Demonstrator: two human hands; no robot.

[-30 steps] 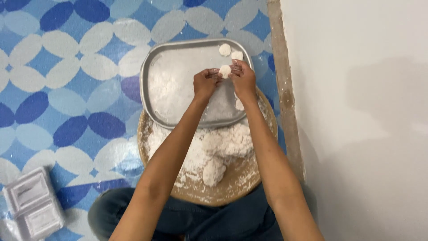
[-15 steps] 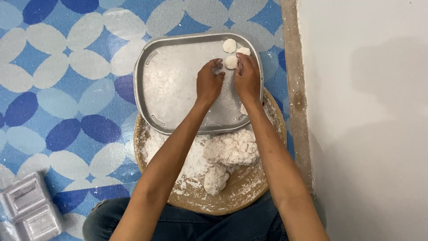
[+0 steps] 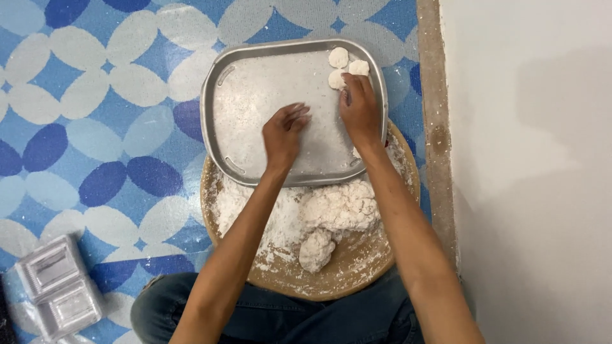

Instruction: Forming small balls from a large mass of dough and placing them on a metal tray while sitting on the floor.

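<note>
fingers of the right hand [image 3: 361,111] lie nearly flat, spread only slightly, their tips touching the lowest of three dough discs [image 3: 337,79] in the far right corner of the tray [image 3: 220,143]. that grip is open and closes on nothing; it presses or rests on the disc's near edge. the other two discs sit just beyond the fingertips, one at the tray's top rim, one to its right, all three touching or almost touching each other.

the left hand [image 3: 284,132] hangs over the middle of the floured tray, fingers loosely curled and turned towards the right hand, holding nothing that can be seen; whether its tips touch the flour is unclear. the two hands are near each other but apart.

the tray is a grey metal rectangle with rounded corners, its near edge overlapping a round wooden board [image 3: 357,267]. on the board, between the forearms, lies a lumpy mass of dough [image 3: 338,207] with a smaller lump [image 3: 316,250] just below it, amid loose flour. board and tray rest on a blue and white patterned floor [image 3: 95,127], beside a pale wall [image 3: 535,159]. clear plastic boxes [image 3: 57,286] lie at lower left.
</note>
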